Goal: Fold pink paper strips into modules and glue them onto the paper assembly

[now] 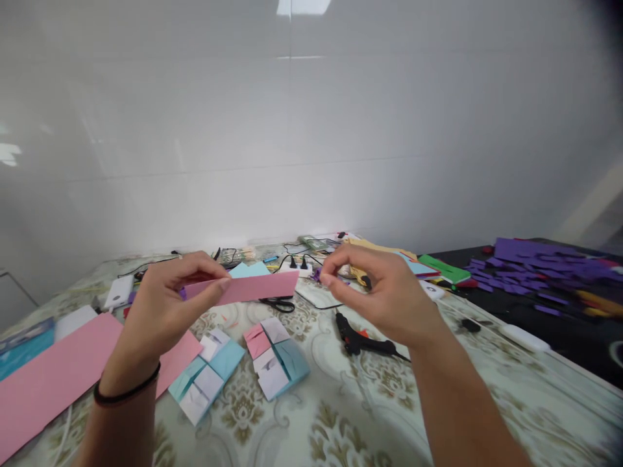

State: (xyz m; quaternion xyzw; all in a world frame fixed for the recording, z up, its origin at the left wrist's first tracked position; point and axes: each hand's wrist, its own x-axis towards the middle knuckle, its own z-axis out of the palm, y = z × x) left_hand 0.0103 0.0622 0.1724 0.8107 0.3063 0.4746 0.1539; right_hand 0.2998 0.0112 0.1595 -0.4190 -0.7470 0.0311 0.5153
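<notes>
My left hand (168, 311), with a dark band at its wrist, pinches a narrow pink paper strip (263, 287) by its left end. The strip is held level above the table, its right end free. My right hand (384, 288) hovers just beyond that end, thumb and forefinger curled together in a pinch. No held item shows in it; a small purple thing appears by its fingertips, apparently behind them. Beneath the hands lie two folded paper pieces: a blue and white one (208, 376) and a pink, white and blue one (276, 358).
A black glue gun (363, 337) lies below my right hand. Scissors (280, 305) rest behind the strip. Large pink sheets (58, 370) cover the left. A power strip (304, 269) with cables stands near the wall. Purple pieces (516, 279) are heaped on a dark surface at right.
</notes>
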